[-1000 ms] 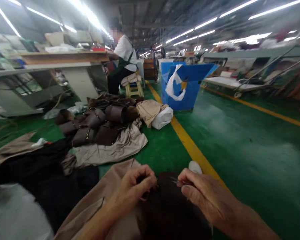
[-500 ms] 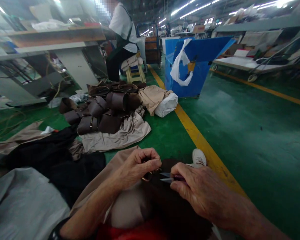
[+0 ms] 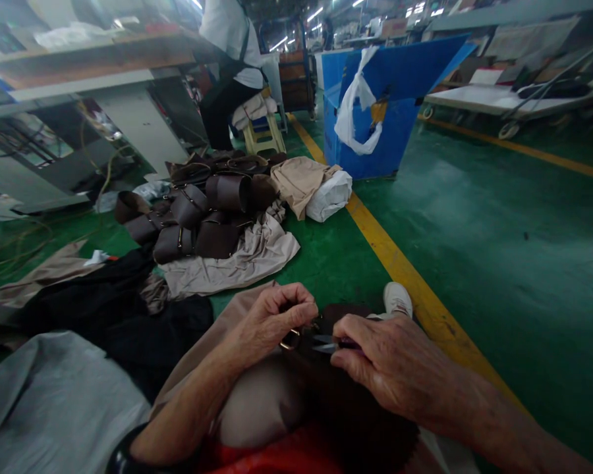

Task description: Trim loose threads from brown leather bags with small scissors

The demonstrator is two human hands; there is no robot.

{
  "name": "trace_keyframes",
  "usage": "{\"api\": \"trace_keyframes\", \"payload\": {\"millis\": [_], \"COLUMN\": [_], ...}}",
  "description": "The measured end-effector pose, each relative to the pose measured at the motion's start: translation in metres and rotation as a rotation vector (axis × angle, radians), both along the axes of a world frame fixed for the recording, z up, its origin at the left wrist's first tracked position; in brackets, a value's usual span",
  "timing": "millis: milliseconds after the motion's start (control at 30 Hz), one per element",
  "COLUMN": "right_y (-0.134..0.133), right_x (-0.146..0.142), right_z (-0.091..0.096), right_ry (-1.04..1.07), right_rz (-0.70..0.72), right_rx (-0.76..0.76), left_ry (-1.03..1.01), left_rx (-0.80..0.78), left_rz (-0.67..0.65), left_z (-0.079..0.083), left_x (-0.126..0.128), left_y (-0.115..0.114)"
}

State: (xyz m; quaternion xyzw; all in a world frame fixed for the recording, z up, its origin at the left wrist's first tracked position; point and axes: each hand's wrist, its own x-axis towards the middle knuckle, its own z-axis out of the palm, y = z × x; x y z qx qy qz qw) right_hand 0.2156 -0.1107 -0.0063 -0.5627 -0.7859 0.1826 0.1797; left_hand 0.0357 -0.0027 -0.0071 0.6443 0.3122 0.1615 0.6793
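Observation:
My left hand (image 3: 281,319) is closed in a pinch at the edge of a dark brown leather piece (image 3: 343,392) that lies over my lap. A gold-coloured metal ring (image 3: 290,340) hangs just below those fingertips. In my right hand (image 3: 383,359) is a pair of small thread snips (image 3: 325,343), held with fingers wrapped round the handle. Its two blades point left, slightly apart, close to the ring and the left fingertips. Whether the blades touch anything is too dark to tell.
A pile of dark brown leather pieces (image 3: 217,234) lies on beige cloth (image 3: 271,257) on the green floor. Black cloth (image 3: 113,316) and a grey sheet (image 3: 54,401) spread to my left. Beyond stand a blue bin (image 3: 400,85), a seated person (image 3: 232,39) and a flat cart (image 3: 484,99).
My view has tipped down slightly, so the background sits higher. The snips and my right hand have shifted a little left, nearer the left hand. Both grips stay the same.

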Motion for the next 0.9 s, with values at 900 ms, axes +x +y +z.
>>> {"api": "trace_keyframes", "payload": {"millis": [900], "right_y": [0.003], "right_x": [-0.002], "right_z": [-0.016], "right_ry": [0.346], "right_rz": [-0.076], "right_rx": [-0.087], "left_ry": [0.034], "left_rx": [-0.049], "left_rz": [0.161], "left_z": [0.001], "left_x": [0.004], "left_y": [0.001]}}
